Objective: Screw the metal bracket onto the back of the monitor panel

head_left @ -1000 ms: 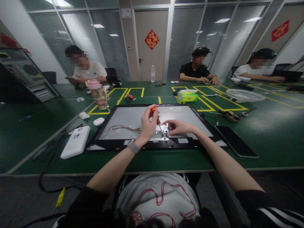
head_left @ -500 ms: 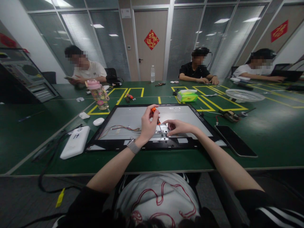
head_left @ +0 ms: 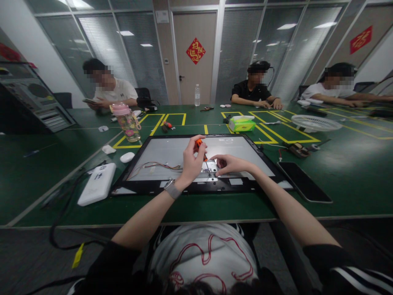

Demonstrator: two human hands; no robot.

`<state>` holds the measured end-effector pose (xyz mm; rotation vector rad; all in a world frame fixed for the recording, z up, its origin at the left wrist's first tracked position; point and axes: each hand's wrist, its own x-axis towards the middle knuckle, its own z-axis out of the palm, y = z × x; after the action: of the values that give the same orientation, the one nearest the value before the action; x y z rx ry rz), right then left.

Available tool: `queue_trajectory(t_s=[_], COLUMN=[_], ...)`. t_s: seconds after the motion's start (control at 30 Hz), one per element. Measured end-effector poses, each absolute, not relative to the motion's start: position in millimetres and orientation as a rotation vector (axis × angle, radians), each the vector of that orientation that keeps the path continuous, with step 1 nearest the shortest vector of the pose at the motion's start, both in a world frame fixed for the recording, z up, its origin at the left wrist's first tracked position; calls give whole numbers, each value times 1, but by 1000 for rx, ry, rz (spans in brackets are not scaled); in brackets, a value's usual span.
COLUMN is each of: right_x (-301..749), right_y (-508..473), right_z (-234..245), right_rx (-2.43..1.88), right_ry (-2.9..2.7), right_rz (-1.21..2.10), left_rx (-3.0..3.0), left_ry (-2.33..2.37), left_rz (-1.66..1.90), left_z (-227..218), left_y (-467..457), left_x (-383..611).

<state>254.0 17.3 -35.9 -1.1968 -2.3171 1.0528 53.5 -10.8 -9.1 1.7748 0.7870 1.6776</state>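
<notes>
Two hands over the panel (head_left: 166, 150), which lies flat on the bench (head_left: 215, 208). Left hand (head_left: 191, 160): fingers wrapped round an orange screwdriver (head_left: 199, 143), shaft slanting to the panel's near-middle. Right hand (head_left: 232, 164): fingers curled beside the tip; cannot tell whether they pinch the metal plate (head_left: 212, 166). Judged risk: the slanted shaft slips, scratching the panel (or jabbing the right thumb). Panel appearance: pale grey, faintly glossy, black-framed.

Pink-lidded bottle (head_left: 128, 126), tissue pack (head_left: 242, 124), dark phone (head_left: 303, 182)
</notes>
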Motion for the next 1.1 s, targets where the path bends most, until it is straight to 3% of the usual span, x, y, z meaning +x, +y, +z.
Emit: queue_trajectory(t_s=[1.1], right_x=[252], right_y=[15], right_z=[-33], right_rx=[-1223], right_ry=[-2316], right_rz=[1074], left_rx=[1868], left_ry=[798], left_rz=[1674], left_z=[-9], left_y=[-12], left_x=[52])
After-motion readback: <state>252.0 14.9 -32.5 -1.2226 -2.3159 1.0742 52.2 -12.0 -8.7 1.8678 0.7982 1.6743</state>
